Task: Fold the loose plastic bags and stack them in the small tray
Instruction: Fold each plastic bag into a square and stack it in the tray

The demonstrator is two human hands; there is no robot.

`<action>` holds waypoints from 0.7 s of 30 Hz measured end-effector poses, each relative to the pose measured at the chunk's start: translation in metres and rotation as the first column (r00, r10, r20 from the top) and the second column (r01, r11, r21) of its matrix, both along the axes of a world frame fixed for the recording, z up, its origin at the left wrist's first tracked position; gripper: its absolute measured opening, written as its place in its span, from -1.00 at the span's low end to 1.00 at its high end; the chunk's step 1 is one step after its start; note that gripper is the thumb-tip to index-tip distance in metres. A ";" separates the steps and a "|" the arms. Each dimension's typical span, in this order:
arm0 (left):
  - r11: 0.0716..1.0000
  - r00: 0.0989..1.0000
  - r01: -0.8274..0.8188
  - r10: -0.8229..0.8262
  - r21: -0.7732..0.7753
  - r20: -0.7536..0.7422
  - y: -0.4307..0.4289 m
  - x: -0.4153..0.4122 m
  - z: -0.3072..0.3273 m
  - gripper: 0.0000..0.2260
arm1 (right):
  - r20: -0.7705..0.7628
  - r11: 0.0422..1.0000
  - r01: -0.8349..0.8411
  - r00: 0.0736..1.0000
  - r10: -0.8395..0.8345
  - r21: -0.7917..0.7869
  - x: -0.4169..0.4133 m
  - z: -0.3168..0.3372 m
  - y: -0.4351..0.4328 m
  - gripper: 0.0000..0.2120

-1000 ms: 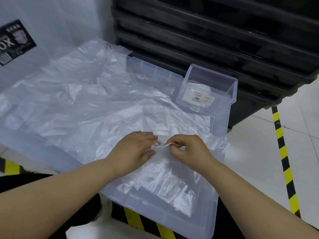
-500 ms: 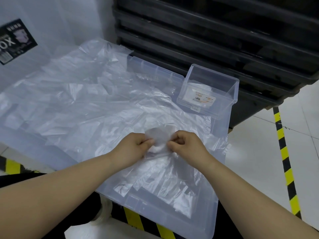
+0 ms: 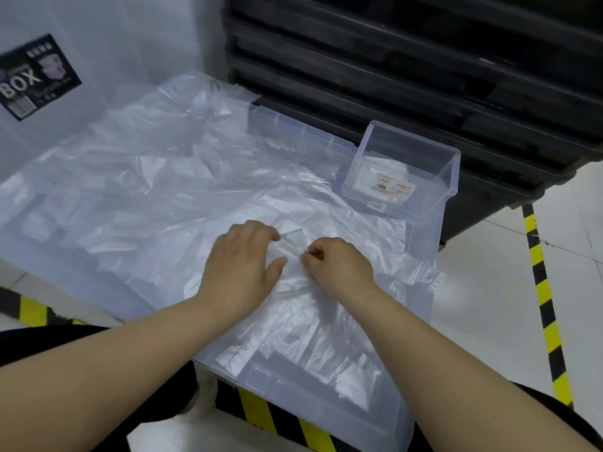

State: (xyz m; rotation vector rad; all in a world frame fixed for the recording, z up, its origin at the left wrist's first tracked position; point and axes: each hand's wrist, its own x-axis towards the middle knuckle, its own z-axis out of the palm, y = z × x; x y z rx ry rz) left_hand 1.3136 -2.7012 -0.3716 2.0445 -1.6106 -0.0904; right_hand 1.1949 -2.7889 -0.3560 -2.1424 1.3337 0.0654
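Light was even and diffuse; shadows were faint. Bags (image 3: 156,177) left of tray (image 3: 452,177) carried soft white glare along creases. Rack (image 3: 391,76) behind tray was dark, detail mostly lost. Floor (image 3: 489,288) right of tray was bright, nearly washed out. Whole frame slightly soft; lines bowed far from tray.

The one word that reads clearly is "BOX", in large pale capitals on a black label (image 3: 39,78) stuck to the translucent white wall (image 3: 137,44) at the upper left. The finer print and the barcode-like block on that label are too small to read. The small tray (image 3: 455,177) carries a white label (image 3: 390,187) with orange marks, its print illegible.
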 end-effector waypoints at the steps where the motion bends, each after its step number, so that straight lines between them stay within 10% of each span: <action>1: 0.996 0.991 0.091 -0.090 -0.014 0.100 0.001 -0.001 -0.006 -0.75 | -0.009 1.000 -0.007 1.000 0.006 -0.019 0.001 -0.001 0.000 -0.80; 6: 0.917 0.929 0.201 -0.290 0.345 0.231 0.001 -0.003 -0.025 -0.54 | -0.045 0.998 -0.009 0.999 0.006 -0.063 0.004 -0.005 0.001 -0.78; 11: 0.834 0.951 0.196 -0.289 0.516 0.106 -0.002 0.000 -0.021 0.12 | -0.102 0.968 -0.066 0.994 0.043 -0.241 0.001 -0.010 0.003 -0.73; 16: 0.832 0.949 0.183 -0.289 0.523 0.128 -0.006 0.003 -0.024 0.19 | -0.015 0.831 -0.218 0.969 0.245 -0.512 0.006 -0.029 0.017 -0.56; 21: 0.820 0.964 0.173 -0.256 0.546 0.079 -0.007 0.007 -0.021 0.01 | -0.132 0.891 -0.360 0.933 0.336 -0.277 -0.008 -0.035 0.012 -0.10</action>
